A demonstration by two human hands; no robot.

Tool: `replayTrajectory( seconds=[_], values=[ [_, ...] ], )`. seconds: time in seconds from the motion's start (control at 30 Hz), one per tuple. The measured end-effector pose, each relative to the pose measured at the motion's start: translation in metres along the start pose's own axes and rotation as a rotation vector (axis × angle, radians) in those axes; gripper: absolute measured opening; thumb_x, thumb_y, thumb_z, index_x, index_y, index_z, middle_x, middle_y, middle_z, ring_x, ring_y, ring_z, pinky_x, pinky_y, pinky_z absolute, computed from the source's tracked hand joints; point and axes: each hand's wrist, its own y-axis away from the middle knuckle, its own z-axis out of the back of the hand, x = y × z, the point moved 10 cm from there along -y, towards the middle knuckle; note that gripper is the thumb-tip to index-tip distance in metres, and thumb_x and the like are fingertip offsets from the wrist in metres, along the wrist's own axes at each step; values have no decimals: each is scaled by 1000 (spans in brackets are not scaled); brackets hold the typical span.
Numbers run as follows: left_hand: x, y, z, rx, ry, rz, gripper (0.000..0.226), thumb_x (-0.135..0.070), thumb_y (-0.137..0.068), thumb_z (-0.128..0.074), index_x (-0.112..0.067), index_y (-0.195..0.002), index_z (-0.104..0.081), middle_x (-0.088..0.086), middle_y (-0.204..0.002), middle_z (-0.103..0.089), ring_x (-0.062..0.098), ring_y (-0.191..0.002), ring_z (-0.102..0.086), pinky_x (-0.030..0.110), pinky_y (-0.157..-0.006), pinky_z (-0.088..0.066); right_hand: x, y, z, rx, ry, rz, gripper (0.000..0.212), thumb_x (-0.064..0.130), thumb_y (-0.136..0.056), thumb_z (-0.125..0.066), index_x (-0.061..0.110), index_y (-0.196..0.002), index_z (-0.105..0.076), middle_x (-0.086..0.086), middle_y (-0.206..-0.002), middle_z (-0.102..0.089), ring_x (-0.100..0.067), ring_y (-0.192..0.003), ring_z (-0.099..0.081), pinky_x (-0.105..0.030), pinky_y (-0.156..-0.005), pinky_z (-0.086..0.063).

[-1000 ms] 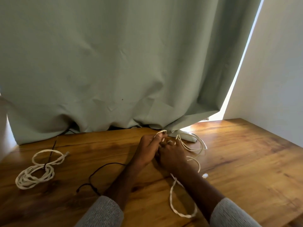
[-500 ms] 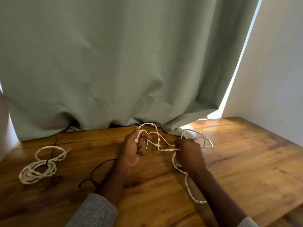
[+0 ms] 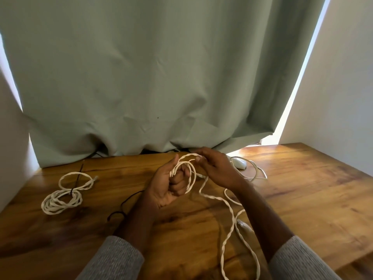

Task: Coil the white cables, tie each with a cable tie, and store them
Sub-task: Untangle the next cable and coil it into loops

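My left hand [image 3: 169, 186] is palm up over the wooden table [image 3: 314, 190], its fingers curled round loops of a twisted white cable [image 3: 227, 235]. Just above and to the right, my right hand [image 3: 217, 168] pinches a strand of that cable and lays it over the left hand. The rest of the cable trails loose across the table toward the front edge. At the left lies a second white cable [image 3: 62, 196], coiled and bound with a black cable tie [image 3: 73, 187].
A loose black tie [image 3: 121, 209] lies beside my left forearm. A white adapter [image 3: 239, 163] with thin cord sits at the back, by the curtain [image 3: 153, 77]. White walls close both sides.
My hands have come together again. The left has turned palm up with more loops on it, and the right has carried a strand over it. More loose cable lies toward the front.
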Motion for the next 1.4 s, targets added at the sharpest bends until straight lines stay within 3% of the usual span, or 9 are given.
replayTrajectory(
  seconds=[0.1,0.23,0.37,0.47,0.77,0.9,1.1,1.3,1.4],
  values=[
    [-12,5,-7,82,108,-37,66,-49,-99,-31,5,-92,-68,-6,-42,-16,7,-33,-12,17,-37,-12,-8,-7,-14,-25,-154,-59,22,19,-105,-53,9,-97,-71,7,-73,-66,-6,-64,-62,-25,-62,-49],
    [-26,8,-9,175,213,-91,63,-40,-101,-30,10,-126,-57,-6,-45,-21,6,-36,-17,21,-38,-16,-14,0,-45,11,-143,-129,27,23,-108,-44,8,-101,-65,1,-71,-59,-3,-51,-56,-14,-47,-42],
    [-30,9,7,23,194,-146,54,-31,-99,-37,9,-131,-55,-6,-47,-22,5,-38,-16,21,-39,-17,-15,9,-82,215,-48,-80,19,5,-103,-46,13,-111,-61,17,-81,-55,12,-67,-58,-9,-59,-42],
    [-32,9,18,-84,114,-202,49,-20,-97,-40,9,-137,-48,-7,-48,-31,3,-37,-24,20,-39,-24,-10,12,-92,251,-6,-10,36,-8,-93,-52,5,-127,-56,24,-90,-50,20,-79,-54,-3,-69,-40],
    [-35,15,36,-232,73,-248,47,-12,-97,-42,9,-139,-43,3,-57,-51,12,-46,-50,23,-47,-43,-27,20,-85,142,-6,-88,16,12,-104,-50,15,-116,-60,18,-82,-55,9,-72,-57,-13,-62,-43],
    [-34,13,36,-254,114,-294,47,-15,-94,-47,6,-136,-47,9,-74,-69,22,-69,-70,31,-64,-59,-20,32,-102,293,-135,-163,21,13,-102,-53,17,-122,-57,0,-93,-68,-6,-81,-67,-24,-62,-53],
    [-39,8,41,-331,134,-379,44,-12,-97,-47,5,-137,-41,21,-87,-71,35,-86,-72,49,-85,-59,-16,50,-123,557,-447,-345,39,10,-91,-71,16,-127,-56,-19,-94,-73,-20,-67,-68,-33,-57,-56],
    [-39,8,42,-458,-255,-367,38,-14,-105,-38,-5,-141,-43,15,-71,-69,32,-72,-72,37,-68,-60,-10,62,-127,718,-556,-360,19,7,-93,-66,17,-108,-62,-14,-79,-63,-20,-57,-62,-28,-49,-53],
    [-32,7,33,-452,-488,-325,36,-14,-105,-40,-12,-140,-45,13,-67,-68,30,-67,-71,33,-63,-57,-15,65,-122,808,-563,-383,22,12,-94,-61,14,-116,-61,-17,-81,-64,-20,-56,-62,-27,-47,-53]
  ],
)
